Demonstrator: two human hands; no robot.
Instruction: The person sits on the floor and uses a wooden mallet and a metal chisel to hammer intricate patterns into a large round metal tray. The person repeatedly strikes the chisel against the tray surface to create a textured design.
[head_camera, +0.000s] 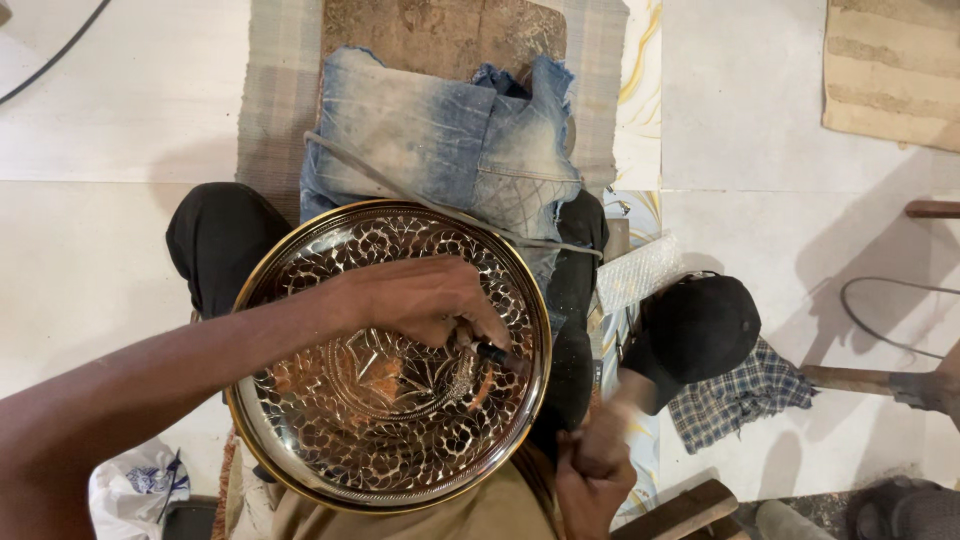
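Note:
A large round metal plate with an engraved scale pattern and a star-shaped centre rests on my lap. My left hand reaches across it from the left. Its fingers are closed on a small dark tool whose tip touches the plate's right part. My right hand is low at the plate's right edge, fingers closed, partly hidden by the rim; what it holds cannot be made out.
Faded denim cloth lies beyond the plate on a woven mat. A black cap sits on checked cloth at the right. A wooden-handled tool lies at the far right, a white bag at the lower left.

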